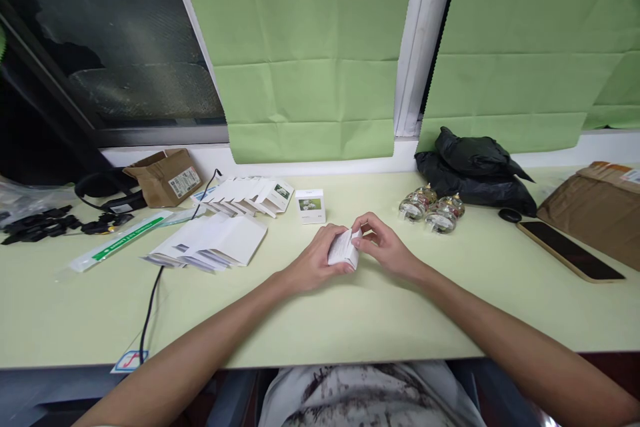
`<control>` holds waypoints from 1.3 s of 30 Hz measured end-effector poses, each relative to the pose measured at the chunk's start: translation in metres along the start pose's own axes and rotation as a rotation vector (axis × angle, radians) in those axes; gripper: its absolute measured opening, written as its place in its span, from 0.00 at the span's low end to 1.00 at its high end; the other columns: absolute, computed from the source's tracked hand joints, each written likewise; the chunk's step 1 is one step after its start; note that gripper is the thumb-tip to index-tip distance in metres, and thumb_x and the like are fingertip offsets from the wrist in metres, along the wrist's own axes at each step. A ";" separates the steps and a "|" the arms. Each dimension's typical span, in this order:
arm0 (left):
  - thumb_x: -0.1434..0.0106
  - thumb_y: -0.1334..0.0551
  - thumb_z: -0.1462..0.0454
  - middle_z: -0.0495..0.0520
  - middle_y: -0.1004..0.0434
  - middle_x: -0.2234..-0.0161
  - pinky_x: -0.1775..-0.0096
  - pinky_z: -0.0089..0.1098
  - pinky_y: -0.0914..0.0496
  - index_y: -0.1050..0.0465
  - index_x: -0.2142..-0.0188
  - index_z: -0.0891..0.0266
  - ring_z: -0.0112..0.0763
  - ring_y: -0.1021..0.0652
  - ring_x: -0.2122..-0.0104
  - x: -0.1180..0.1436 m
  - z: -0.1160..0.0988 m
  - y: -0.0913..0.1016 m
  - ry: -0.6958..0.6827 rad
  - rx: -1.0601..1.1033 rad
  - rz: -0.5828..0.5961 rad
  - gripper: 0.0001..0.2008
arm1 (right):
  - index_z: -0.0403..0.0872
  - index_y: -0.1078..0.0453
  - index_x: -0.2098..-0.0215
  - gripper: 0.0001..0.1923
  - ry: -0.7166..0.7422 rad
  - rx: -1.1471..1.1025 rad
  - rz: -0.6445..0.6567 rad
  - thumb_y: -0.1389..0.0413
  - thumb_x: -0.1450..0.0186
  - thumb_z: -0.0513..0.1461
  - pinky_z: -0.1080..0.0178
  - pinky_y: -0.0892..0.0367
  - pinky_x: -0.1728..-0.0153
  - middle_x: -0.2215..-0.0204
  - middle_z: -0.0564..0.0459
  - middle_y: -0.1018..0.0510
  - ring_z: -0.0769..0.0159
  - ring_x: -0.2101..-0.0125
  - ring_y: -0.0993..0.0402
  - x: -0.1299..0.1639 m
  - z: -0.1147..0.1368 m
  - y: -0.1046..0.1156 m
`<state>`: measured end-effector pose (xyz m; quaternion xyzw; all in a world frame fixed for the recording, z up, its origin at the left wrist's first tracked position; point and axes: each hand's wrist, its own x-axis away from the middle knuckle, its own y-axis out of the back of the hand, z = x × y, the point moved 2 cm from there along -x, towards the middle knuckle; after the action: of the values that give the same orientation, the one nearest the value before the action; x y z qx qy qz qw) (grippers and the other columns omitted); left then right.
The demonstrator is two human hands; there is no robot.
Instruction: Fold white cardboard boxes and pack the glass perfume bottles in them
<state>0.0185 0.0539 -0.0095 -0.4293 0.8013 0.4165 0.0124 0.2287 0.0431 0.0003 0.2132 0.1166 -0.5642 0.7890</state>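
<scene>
A small white cardboard box [342,250] with printed text is held just above the table in front of me. My left hand [317,260] is wrapped round it from the left, thumb along the near side. At its right end, the fingers of my right hand [383,247] pinch the edge or flap; the fingertips partly hide that end. Behind my hands another white box [311,207] with a green picture stands upright. To the left lie flattened white boxes [220,240], and behind them a row of flat white cartons [250,195], one showing a picture.
On the right are shiny clear-and-gold ornaments [433,208], a black plastic bag [473,173], a phone [570,251] and a brown parcel [600,213]. An open brown carton [164,177], a black cable [153,300] and a green-striped plastic sleeve [123,240] lie left.
</scene>
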 end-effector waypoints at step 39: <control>0.41 0.30 0.41 0.60 0.29 0.39 0.38 0.50 0.42 0.39 0.33 0.51 0.55 0.31 0.39 0.001 -0.013 0.002 -0.029 -0.129 -0.023 0.42 | 0.53 0.37 0.56 0.23 -0.218 -0.359 -0.026 0.31 0.38 0.51 0.61 0.28 0.62 0.61 0.58 0.34 0.66 0.64 0.30 -0.002 -0.029 -0.003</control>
<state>0.0211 0.0449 0.0002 -0.4325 0.7673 0.4734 0.0010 0.2271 0.0575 -0.0246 0.0054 0.1318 -0.5641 0.8151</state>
